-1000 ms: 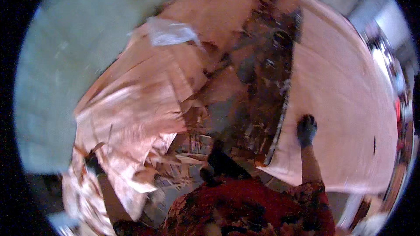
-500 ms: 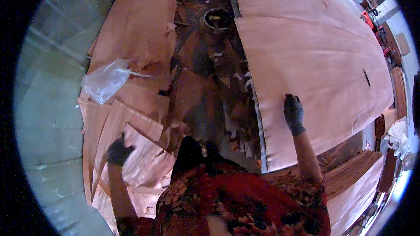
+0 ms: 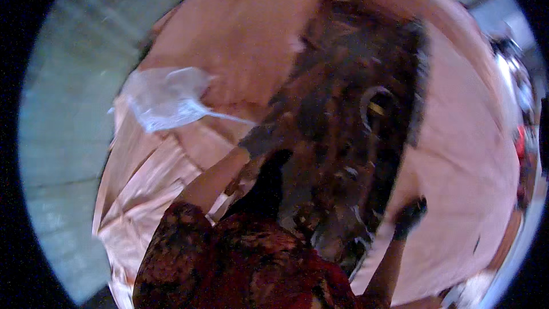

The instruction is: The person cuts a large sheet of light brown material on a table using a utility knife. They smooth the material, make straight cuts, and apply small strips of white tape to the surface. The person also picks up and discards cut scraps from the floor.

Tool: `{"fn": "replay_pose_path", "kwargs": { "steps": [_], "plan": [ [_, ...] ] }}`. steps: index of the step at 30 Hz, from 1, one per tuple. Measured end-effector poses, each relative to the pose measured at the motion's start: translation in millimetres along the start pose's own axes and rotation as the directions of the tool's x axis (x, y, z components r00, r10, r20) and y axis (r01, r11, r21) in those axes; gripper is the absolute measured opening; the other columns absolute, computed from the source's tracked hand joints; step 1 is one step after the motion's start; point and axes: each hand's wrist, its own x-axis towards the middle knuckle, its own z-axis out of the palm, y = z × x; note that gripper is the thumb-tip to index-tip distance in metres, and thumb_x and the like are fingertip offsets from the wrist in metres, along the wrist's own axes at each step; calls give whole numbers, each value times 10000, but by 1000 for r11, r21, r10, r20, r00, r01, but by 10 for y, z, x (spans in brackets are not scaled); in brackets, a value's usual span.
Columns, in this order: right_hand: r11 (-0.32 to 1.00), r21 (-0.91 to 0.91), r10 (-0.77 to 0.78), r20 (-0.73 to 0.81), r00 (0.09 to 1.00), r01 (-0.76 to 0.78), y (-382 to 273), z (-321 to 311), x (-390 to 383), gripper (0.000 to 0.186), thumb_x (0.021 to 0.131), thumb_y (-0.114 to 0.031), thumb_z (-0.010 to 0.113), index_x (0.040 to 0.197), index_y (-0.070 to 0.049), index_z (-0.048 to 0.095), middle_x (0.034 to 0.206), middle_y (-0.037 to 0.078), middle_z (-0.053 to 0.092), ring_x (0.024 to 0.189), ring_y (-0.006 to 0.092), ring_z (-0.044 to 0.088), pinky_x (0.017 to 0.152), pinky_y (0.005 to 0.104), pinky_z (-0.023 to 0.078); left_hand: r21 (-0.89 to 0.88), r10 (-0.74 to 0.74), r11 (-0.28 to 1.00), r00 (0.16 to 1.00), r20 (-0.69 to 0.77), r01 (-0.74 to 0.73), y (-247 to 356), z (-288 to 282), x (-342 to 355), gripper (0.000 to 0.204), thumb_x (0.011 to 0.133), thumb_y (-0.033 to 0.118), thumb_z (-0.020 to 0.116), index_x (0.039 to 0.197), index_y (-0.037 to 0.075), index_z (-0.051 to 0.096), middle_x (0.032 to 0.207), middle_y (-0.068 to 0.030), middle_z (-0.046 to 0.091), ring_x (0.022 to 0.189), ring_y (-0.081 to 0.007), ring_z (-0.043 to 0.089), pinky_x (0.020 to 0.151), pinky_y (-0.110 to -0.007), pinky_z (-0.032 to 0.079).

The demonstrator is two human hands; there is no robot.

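Note:
My left hand (image 3: 264,137), in a dark grey glove, is stretched forward over the littered gap between two stacks of pinkish-brown wood veneer sheets. Motion smears its fingers. Near it, a crumpled clear plastic bag (image 3: 168,94) with a trailing strip lies on the left veneer stack (image 3: 251,34). My right hand (image 3: 410,216), gloved too, is over the near part of the right veneer stack (image 3: 457,183); blur hides its finger shape, and I cannot tell whether it touches the sheet. Nothing can be made out in either hand.
Torn, overlapping veneer pieces (image 3: 154,177) lie at the near left. Dark scraps cover the floor (image 3: 337,63) of the gap, where a round container (image 3: 377,109) with something yellowish inside stands. A greenish wall (image 3: 63,137) bounds the left side; blurred clutter is at the far right.
The view has swung to the left and blurred. My left hand has left the torn veneer pieces and reached forward and right over the gap. My right hand now appears lower and nearer.

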Motion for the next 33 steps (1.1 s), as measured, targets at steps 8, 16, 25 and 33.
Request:
{"fn": "replay_pose_path", "kwargs": {
  "steps": [8, 16, 25, 33],
  "plan": [
    [955, -242, -230, -232, 945, 173, -261, 32, 79, 479, 884, -373, 529, 1167, 13, 505, 1145, 140, 535, 1063, 251, 503, 927, 349, 415, -164, -857, 160, 55, -512, 974, -2640, 392, 145, 999, 696, 590, 670, 1415, 60, 223, 1339, -238, 406, 1273, -380, 341, 1031, -463, 270],
    [917, -344, -274, -180, 945, 201, -295, -2, 207, 519, 850, -388, 571, 1170, 12, 485, 1126, 148, 530, 1057, 258, 504, 906, 361, 432, -874, -915, 402, 148, -375, 273, -3181, 343, 180, 478, 781, 335, 656, 1135, 43, 522, 1035, -183, 598, 933, -316, 587, 751, -432, 477],
    [935, -124, -326, 64, 943, 332, -427, 17, 10, 440, 927, -292, 508, 1218, 30, 441, 1134, 147, 520, 1078, 289, 482, 898, 384, 420, 21, -182, 982, 975, -124, 186, -1767, -599, -559, 216, 892, 189, 468, 1035, 97, 601, 1018, -97, 636, 878, -266, 607, 801, -370, 490],
    [712, 429, -279, 899, 336, -556, -3523, 2087, -1467, 395, 918, -218, 513, 1266, -39, 454, 1175, 88, 534, 1065, 198, 503, 915, 321, 420, -755, -208, 655, 968, -138, 33, -1133, -1092, -1045, 287, 944, 202, 435, 1154, 37, 539, 1132, -106, 611, 922, -216, 586, 836, -292, 463]
  ]
}}
